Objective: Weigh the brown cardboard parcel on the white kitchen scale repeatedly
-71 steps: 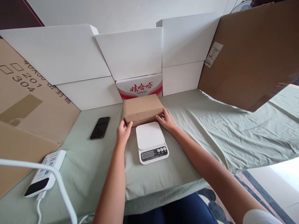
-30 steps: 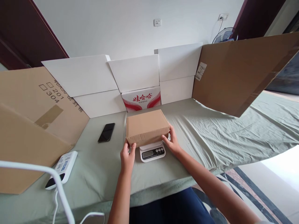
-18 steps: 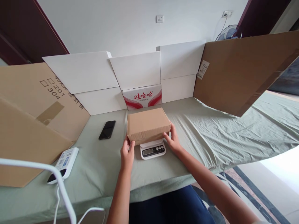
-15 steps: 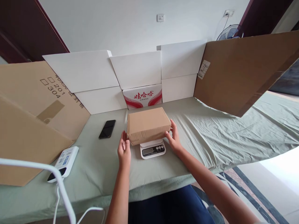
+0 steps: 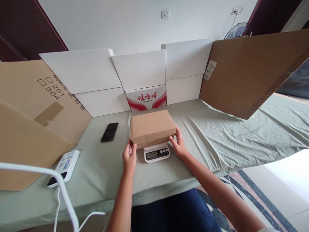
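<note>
At the far left a large brown cardboard sheet (image 5: 29, 106) printed with "201" and "304" leans over the green sheet (image 5: 217, 135) that covers the bench, and in front of it lies a white power strip (image 5: 64, 163) with a white cable running off the near edge. Further right a black phone (image 5: 109, 132) lies flat, face up, well apart from the hands. The left hand (image 5: 129, 157) comes next, fingers loosely curled upward, its fingertips touching the lower left near corner of the cardboard box (image 5: 152, 128); it grips nothing fully, only steadies that corner. The box is a plain brown, closed, rectangular carton with unmarked top and a faint seam and slight creasing along its near side, sitting level on the white kitchen scale (image 5: 156, 152) and overhanging it on all sides, so only the scale's display and buttons show in front. Behind it stands a white carton with red lettering (image 5: 146, 98) among upright white boards (image 5: 137, 69). The right hand (image 5: 178, 145) has thumb and fingers pressed lightly against the box's lower right near corner, half open. At the right a second brown cardboard panel (image 5: 243, 74) with a small label leans inward.
</note>
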The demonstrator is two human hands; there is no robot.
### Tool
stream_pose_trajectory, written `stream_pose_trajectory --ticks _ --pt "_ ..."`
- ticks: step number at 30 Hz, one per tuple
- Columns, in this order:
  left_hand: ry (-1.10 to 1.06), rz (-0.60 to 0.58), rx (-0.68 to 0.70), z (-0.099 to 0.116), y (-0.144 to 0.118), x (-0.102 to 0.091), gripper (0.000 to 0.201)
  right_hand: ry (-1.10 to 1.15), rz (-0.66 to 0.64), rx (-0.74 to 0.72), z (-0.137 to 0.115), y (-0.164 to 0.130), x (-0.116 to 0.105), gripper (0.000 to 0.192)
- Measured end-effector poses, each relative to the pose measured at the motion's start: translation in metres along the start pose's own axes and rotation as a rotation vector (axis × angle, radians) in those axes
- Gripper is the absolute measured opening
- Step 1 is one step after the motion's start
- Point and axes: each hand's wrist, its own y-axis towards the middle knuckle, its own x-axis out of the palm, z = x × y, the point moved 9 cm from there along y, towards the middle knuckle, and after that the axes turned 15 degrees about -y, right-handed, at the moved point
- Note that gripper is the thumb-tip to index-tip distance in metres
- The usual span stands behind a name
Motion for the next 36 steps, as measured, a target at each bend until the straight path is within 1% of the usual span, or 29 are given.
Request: stream_pose_trajectory --ticks 3,7,9,11,16,20,25,28,30,32,34,36 --pt "-0.008 0.000 -0.002 0.004 -0.001 0.000 0.076 -0.014 0.004 0.000 0.002 -0.001 -0.001 0.066" --pt "-0.054 0.032 0.050 0.018 -0.001 -0.003 0.070 -0.037 0.096 0.033 0.010 -0.002 -0.010 0.067" --pt "-0.041 0.044 0.064 0.022 -0.001 -0.004 0.066 -0.038 0.114 0.051 0.013 -0.003 -0.012 0.067" --pt "-0.017 0.042 0.057 0.021 0.000 -0.003 0.065 -0.037 0.081 0.049 0.012 -0.004 -0.010 0.067" --pt "0.011 0.016 0.013 0.010 0.001 -0.002 0.064 -0.004 -0.007 0.019 0.002 -0.004 -0.004 0.068" --pt "0.019 0.002 0.003 0.005 0.000 -0.002 0.063 -0.022 -0.019 -0.010 -0.003 -0.004 -0.002 0.068" --pt "-0.013 0.049 0.023 0.008 0.004 -0.002 0.067 -0.021 -0.013 -0.018 -0.008 0.000 -0.003 0.071" --pt "-0.035 0.028 0.058 0.022 0.023 0.008 0.065 -0.013 -0.001 -0.038 -0.016 0.021 -0.005 0.073" --pt "-0.048 0.012 0.100 0.033 0.044 0.015 0.061 0.010 0.013 -0.051 -0.020 0.043 -0.003 0.075" --pt "-0.060 -0.004 0.139 0.040 0.070 0.022 0.059 0.060 0.027 -0.062 -0.019 0.068 0.005 0.077" --pt "-0.066 -0.023 0.147 0.035 0.093 0.028 0.060 0.129 0.019 -0.058 -0.011 0.089 0.019 0.078" --pt "-0.062 -0.015 0.103 0.019 0.110 0.029 0.062 0.228 -0.033 -0.024 0.005 0.103 0.040 0.077"
